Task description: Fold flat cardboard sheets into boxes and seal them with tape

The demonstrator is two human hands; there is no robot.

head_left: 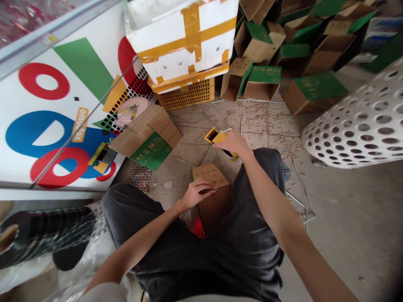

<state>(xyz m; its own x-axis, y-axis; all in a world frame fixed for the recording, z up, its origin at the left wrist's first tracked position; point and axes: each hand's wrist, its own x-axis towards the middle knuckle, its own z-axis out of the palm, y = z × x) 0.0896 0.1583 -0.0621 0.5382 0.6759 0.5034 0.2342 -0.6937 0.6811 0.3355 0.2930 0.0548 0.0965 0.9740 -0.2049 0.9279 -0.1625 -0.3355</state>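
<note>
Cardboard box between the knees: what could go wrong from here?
The cardboard box is steadied by the left hand alone, so it could tip or shift while the right hand is busy with the yellow tape dispenser. The debris scattered on the floor could also stick to any exposed tape, or get caught under the box, weakening the seal or leaving the box unsteady.

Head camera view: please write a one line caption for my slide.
Left hand on a small cardboard box, right hand on a yellow tape dispenser, green-printed boxes on the floor beyond.
</note>
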